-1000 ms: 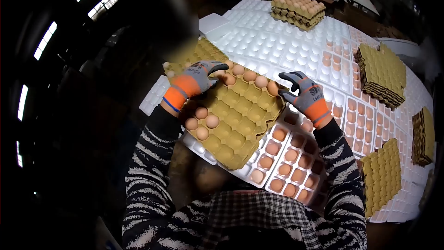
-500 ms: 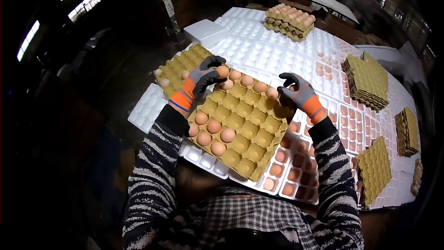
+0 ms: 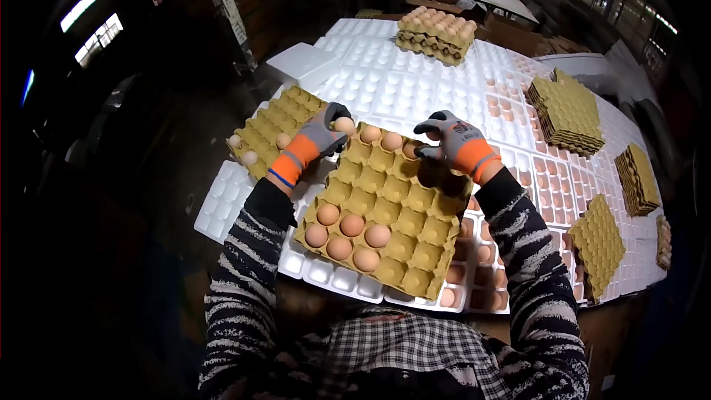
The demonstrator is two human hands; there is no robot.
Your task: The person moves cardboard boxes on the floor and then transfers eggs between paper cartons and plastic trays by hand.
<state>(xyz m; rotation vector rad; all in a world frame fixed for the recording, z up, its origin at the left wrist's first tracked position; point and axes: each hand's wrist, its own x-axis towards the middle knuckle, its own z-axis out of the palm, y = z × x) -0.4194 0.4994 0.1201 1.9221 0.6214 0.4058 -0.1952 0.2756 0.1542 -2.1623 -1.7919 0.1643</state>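
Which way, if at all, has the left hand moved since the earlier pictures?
Yes, rightward in view: against the white slab, the left hand sat below and left at first, now below and slightly right.

The left hand (image 3: 315, 138) wears a knitted grey glove with black fingers (image 3: 338, 110), a bright orange wrist part (image 3: 292, 160) crossed by one grey band, and a thin blue edge (image 3: 280, 178). The glove of the right hand (image 3: 458, 141) has the same grey, black and orange colours, and a dark printed marking (image 3: 464, 129) on its back, too small for reading. Both sleeves (image 3: 241, 274) are black with irregular whitish stripes, rather fuzzy in look, and they finish in plain black cuffs (image 3: 500, 191). Over the front of the body lies a black-and-white checked cloth (image 3: 404, 348), with a small reddish marking (image 3: 386, 318) near its upper edge.
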